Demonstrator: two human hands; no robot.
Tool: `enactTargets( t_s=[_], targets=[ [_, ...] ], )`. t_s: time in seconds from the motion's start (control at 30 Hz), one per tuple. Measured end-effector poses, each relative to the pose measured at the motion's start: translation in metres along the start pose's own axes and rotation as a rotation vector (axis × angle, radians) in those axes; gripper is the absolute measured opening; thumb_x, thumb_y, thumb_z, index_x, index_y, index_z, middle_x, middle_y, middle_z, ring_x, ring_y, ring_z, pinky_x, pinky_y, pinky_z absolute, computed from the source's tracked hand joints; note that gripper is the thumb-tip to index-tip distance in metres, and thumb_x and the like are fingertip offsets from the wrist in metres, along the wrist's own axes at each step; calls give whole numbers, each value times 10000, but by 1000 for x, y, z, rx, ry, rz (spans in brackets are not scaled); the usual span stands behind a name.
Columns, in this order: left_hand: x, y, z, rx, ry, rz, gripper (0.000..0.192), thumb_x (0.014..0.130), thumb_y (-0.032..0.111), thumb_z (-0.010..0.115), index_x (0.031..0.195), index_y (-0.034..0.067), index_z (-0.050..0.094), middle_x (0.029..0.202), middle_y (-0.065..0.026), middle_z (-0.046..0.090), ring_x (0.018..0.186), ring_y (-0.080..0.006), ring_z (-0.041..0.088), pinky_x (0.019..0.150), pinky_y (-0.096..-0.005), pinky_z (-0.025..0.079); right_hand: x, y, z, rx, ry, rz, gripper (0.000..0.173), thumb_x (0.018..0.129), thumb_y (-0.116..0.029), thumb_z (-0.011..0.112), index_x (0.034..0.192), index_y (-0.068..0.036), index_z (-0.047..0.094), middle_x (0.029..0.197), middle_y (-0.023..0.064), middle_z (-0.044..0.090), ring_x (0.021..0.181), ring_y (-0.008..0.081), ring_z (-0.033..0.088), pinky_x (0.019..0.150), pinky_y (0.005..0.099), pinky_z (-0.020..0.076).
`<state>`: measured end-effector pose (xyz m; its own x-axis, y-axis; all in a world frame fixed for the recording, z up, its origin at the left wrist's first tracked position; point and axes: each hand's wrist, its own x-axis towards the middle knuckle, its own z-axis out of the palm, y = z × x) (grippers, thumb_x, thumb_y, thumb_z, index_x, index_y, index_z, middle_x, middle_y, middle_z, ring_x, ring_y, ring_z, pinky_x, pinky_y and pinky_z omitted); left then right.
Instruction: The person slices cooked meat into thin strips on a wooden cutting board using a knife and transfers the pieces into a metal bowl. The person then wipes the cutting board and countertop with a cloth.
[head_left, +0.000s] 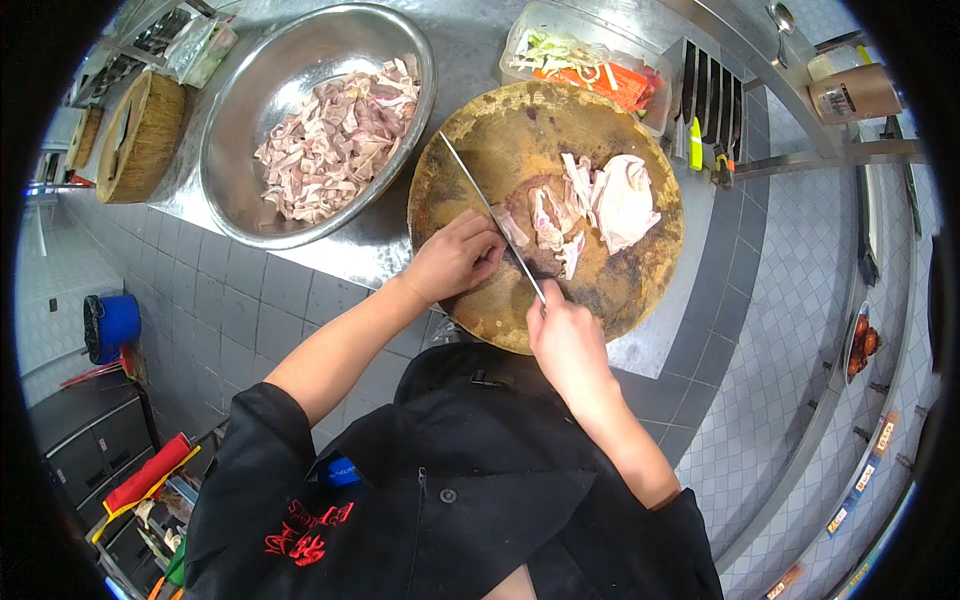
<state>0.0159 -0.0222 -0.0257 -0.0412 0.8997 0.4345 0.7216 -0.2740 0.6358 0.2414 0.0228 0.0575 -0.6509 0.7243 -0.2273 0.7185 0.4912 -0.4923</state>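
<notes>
My right hand grips the handle of a long kitchen knife, whose blade slants up and left across a round wooden chopping block. Left of the blade, my left hand rests with curled fingers on the block; whether anything is under them is hidden. Just right of the blade lies a thin strip of pale meat. Several cut pieces of meat sit near the block's middle. A larger folded piece of pale meat lies to their right.
A large steel basin holding many meat strips stands left on the steel table. Behind the block is a clear plastic tub of cut vegetables. A knife rack stands right. Another block bearing a knife is far left.
</notes>
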Motion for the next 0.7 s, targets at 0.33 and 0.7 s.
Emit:
enactTargets(
  t_s=[0.33, 0.7],
  targets=[
    [-19, 7, -5, 105, 99, 3, 240, 762, -28, 798, 975, 31, 704, 1052, -91, 698, 943, -305, 667, 821, -382, 576, -71, 39, -45, 189, -140, 269, 152, 1020, -185, 644, 1101, -67, 693, 795, 240, 718, 763, 469, 718, 667, 527, 583],
    [-17, 3, -4, 116, 81, 1, 201, 752, -20, 783, 922, 31, 690, 973, -88, 677, 903, -291, 667, 814, -364, 576, -22, 6, -29, -38, -172, 70, 168, 1009, -175, 625, 1112, -48, 664, 769, 222, 724, 708, 443, 729, 632, 555, 591]
  ],
)
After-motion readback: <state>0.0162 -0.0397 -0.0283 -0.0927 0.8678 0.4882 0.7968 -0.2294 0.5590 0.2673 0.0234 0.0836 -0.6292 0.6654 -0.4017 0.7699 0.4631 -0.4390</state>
